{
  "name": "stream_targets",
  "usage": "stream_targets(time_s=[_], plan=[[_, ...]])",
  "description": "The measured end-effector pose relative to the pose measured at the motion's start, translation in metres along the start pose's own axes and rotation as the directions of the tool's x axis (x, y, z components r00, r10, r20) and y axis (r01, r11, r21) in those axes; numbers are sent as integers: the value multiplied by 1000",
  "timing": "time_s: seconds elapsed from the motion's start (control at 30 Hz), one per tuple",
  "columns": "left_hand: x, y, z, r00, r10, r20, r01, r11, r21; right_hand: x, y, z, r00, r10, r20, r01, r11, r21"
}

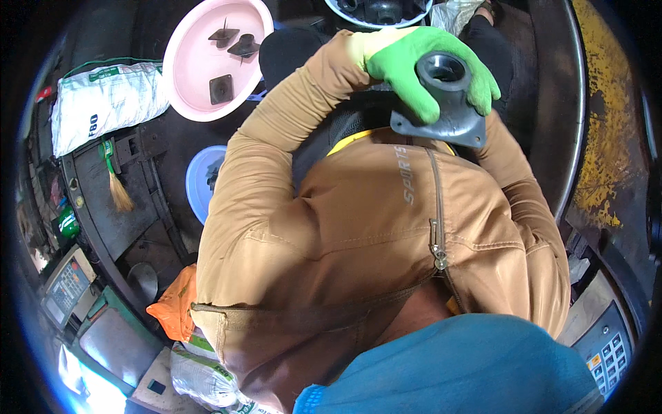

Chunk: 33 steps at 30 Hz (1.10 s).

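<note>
My left hand (pixel 419 65), in a green glove, is closed round a dark grey moulded rubber part (pixel 448 103). The part has a round open collar on top and a flat square flange with corner holes below. It is held up in front of my chest, collar facing up. My right forearm (pixel 507 155), in a brown sleeve, reaches up toward the flange from the right. The right hand itself is hidden behind the part, so its fingers do not show.
A pink basin (pixel 189 55) at the upper left holds several dark rubber parts. Another basin (pixel 376 22) with dark parts stands at the top, and a blue one (pixel 196 183) lies left of my arm. White sacks (pixel 110 103), a small brush (pixel 118 186) and control panels surround me.
</note>
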<state>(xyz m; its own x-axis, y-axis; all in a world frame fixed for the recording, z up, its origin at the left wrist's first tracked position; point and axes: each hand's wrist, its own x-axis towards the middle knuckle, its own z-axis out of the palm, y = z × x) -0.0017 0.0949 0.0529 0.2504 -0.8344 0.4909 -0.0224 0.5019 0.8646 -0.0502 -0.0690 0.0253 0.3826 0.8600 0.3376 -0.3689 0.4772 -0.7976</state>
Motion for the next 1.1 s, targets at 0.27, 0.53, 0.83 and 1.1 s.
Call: stream_targets(time_s=[0.27, 0.53, 0.83, 1.1], plan=[[1, 3, -12, 358, 158, -920, -20, 987, 162, -12, 7, -29, 714, 198, -671, 332, 748, 574], [10, 18, 4, 331, -84, -940, -362, 908, -209, -24, -19, -28, 713, 78, -697, 404, 767, 499], [-1, 11, 13, 490, 395, -777, 403, 687, 604, -26, -18, -19, 606, 77, -792, 398, 833, 385], [-22, -31, 2, 479, -248, -842, -553, 659, -510, -18, -10, -21, 539, 113, -835, 372, 857, 356]])
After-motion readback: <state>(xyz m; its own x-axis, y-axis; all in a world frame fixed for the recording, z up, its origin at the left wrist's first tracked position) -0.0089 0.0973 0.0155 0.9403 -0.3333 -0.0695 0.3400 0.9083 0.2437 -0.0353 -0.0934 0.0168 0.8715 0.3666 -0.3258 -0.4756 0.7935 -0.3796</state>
